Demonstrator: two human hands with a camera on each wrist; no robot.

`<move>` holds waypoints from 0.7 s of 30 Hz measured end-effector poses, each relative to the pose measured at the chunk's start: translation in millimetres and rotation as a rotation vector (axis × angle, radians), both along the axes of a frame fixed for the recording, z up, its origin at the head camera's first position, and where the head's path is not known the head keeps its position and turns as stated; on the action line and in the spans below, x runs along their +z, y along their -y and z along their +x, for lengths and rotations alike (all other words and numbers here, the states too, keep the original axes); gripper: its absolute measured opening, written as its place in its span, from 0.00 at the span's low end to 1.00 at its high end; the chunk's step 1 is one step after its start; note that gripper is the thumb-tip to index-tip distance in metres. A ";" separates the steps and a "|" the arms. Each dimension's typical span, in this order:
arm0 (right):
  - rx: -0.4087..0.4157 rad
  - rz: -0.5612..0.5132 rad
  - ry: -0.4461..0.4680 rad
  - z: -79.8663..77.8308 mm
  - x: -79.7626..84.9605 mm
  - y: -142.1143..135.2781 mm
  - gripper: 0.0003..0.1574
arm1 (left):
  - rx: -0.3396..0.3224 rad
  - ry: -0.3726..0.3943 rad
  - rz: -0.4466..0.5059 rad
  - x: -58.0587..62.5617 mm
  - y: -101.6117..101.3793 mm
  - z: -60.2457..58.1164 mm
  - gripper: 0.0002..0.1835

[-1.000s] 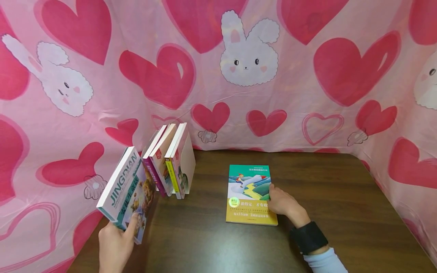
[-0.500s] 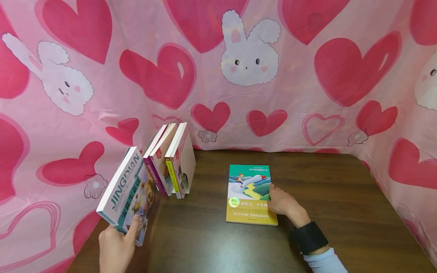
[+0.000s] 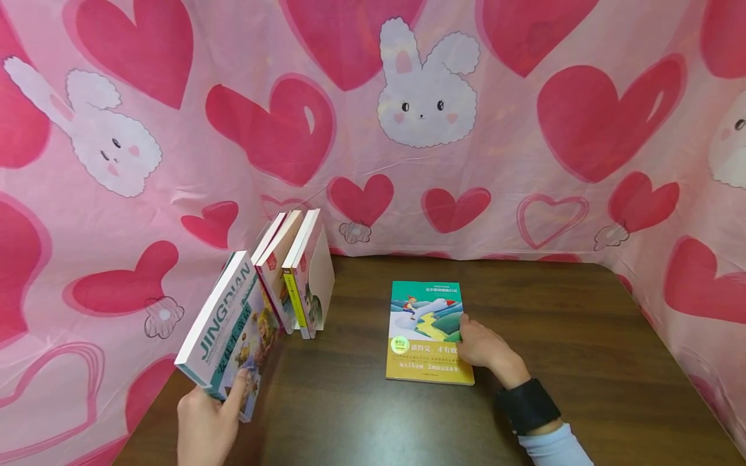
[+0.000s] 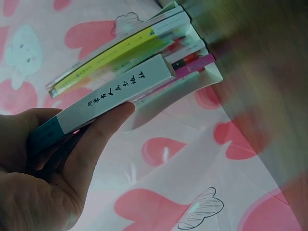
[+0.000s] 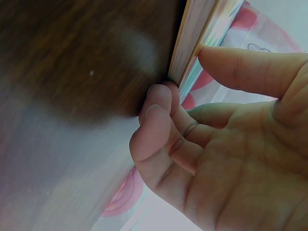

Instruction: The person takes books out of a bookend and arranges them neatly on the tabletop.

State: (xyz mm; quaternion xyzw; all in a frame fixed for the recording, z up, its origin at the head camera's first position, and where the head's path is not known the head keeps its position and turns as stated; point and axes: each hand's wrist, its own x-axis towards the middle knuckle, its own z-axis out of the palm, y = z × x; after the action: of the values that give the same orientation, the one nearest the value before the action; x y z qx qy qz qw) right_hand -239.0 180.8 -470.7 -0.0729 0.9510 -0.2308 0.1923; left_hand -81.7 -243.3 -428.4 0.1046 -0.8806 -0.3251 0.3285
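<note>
Gripping the thick book (image 3: 233, 343) by its near end, thumb across it, the left hand (image 3: 206, 419) is supporting a probably stiff, slick weight; upright books (image 3: 294, 303) are standing beyond that grip. The right hand (image 3: 488, 349) is pinching the flat book (image 3: 421, 331), likely lighter, by its right edge.

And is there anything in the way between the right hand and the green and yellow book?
No, nothing I can see. The right hand is at the right edge of the green and yellow book, and the standing books are off on that book's left side.
</note>
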 end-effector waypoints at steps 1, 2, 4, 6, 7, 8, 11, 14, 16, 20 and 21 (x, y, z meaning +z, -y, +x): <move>0.000 -0.001 -0.001 0.3 0.1 0.1 0.49 | 0.001 0.000 0.001 0.4 -0.5 0.5 0.23; 0.001 -0.001 -0.001 0.7 0.3 0.2 0.49 | 0.001 0.000 0.002 0.8 -0.9 1.0 0.23; 0.002 -0.003 0.000 1.1 0.4 0.4 0.49 | 0.003 -0.002 0.006 1.9 -1.7 1.6 0.23; 0.002 -0.003 0.001 1.1 0.6 0.4 0.49 | 0.001 0.000 0.017 2.7 -2.3 2.0 0.23; 0.002 -0.002 0.001 1.1 0.7 0.4 0.49 | 0.003 0.000 0.021 2.9 -2.4 2.1 0.23; 0.003 -0.001 0.002 1.0 0.8 0.3 0.49 | 0.002 -0.001 0.024 3.5 -3.1 2.4 0.23; 0.004 -0.003 0.001 0.7 0.6 -0.3 0.49 | -0.003 -0.004 0.031 4.7 -5.2 3.2 0.22; 0.007 -0.007 -0.003 0.5 0.5 -0.9 0.49 | -0.013 -0.003 0.030 5.7 -8.2 4.1 0.22; 0.009 -0.009 -0.004 0.5 0.5 -1.1 0.49 | -0.019 0.000 0.028 5.7 -10.0 4.4 0.22; 0.009 -0.010 -0.002 0.5 0.9 -0.7 0.49 | -0.033 -0.003 0.025 5.0 -13.0 4.9 0.22; 0.009 -0.010 -0.001 0.4 1.0 -0.4 0.49 | -0.034 -0.008 0.025 4.9 -13.8 4.9 0.22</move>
State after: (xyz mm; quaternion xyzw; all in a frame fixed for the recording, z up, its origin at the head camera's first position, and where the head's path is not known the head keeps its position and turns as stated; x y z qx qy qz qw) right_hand -238.6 181.2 -469.8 -0.0785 0.9496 -0.2347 0.1924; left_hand -76.8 -229.5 -423.6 0.0926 -0.8769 -0.3419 0.3250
